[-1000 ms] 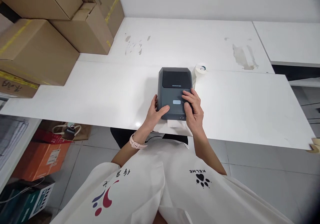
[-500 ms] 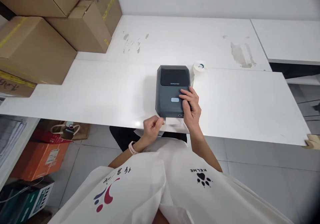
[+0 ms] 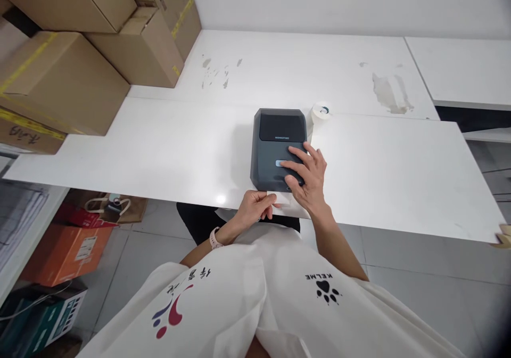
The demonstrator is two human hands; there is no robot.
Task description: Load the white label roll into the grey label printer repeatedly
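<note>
device (image 3: 272, 153), boxy and bevelled, thin paper strip (image 3: 283, 197), cylindrical roll (image 3: 319, 114)

Slate-grey boxy device with chamfered corners (image 3: 268, 154) is lying flat near white tabletop's (image 3: 179, 145) front edge, 1 glossy black panel (image 3: 282, 125) facing up at far end, 1 pale-blue button (image 3: 278, 163) sitting nearer. White paper strip (image 3: 283, 198) is protruding at its near edge.

Bright, cool-white indoor lt., mostly from above. White table (image 3: 191, 134) near washed out in pts.; small glare spot by its front edge (almost burnt out). Soft shadow L of dark device (image 3: 277, 151). Orange box (image 3: 56, 254) low L in dimmer lt. Wide-angle stretch twd. edges; R corners darken, blurry. Ctr. fairly sharp, tho device's tiny lettering (image 3: 281, 138) soft.
</note>
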